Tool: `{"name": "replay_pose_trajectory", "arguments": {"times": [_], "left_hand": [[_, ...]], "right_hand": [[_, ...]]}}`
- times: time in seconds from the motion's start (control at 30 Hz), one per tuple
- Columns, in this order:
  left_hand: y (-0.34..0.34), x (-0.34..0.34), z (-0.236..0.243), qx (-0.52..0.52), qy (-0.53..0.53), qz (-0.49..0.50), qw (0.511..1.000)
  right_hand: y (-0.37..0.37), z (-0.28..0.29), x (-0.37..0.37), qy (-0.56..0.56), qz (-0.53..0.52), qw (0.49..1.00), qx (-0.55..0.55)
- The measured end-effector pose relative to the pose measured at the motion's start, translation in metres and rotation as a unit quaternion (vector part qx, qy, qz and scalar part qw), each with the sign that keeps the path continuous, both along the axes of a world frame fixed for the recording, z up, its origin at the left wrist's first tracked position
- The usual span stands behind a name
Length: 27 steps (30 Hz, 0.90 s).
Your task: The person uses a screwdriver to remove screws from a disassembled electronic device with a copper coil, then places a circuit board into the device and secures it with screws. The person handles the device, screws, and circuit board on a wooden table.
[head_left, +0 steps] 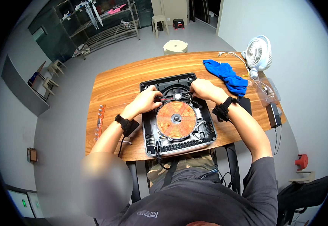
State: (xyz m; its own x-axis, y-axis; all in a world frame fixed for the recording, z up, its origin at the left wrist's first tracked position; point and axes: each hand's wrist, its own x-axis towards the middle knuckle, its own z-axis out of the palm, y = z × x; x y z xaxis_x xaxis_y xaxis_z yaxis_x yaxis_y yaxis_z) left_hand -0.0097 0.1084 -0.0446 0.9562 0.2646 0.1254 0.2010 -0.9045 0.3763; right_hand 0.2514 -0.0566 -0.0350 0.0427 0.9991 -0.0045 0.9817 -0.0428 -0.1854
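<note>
An opened induction cooker (146, 128) lies on the table in front of me, its black housing holding a round copper coil (167, 126). Across the housing, between the coil and a black cooling fan (171, 90), runs a narrow dark circuit board (184, 97) with a white round part at its middle. My left hand (147, 101) pinches the board's left end, thumb and fingers curled, with thin red wires beside it. At the other end, my right hand (203, 90) has its fingers closed on the board; its fingertips are partly hidden. Both wrists wear black straps.
A blue cloth (228, 77) lies at the table's far right, near a white fan (258, 54). An orange strip with small parts (100, 122) rests at the left edge. A black box (273, 115) sits on the right edge. A cable (159, 150) leaves the cooker's near side.
</note>
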Motion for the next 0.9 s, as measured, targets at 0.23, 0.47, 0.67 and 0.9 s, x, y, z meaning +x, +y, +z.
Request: {"name": "replay_pose_trajectory", "arguments": {"times": [0.23,0.47,0.67,0.9], "left_hand": [[0.006,0.001,-0.009,-0.012,0.004,-0.008,1.000],[0.003,-0.006,-0.001,-0.020,0.020,-0.021,0.999],[-0.001,-0.024,0.016,-0.081,0.006,0.017,0.997],[-0.001,-0.033,0.008,-0.032,-0.038,0.007,0.999]], "right_hand": [[0.003,0.002,-0.001,-0.012,0.000,1.000,-0.020],[0.003,0.005,-0.006,-0.029,-0.009,0.999,-0.031],[0.004,0.017,-0.017,-0.047,-0.020,0.998,-0.047],[0.005,0.016,-0.015,-0.057,-0.014,0.997,-0.048]]}}
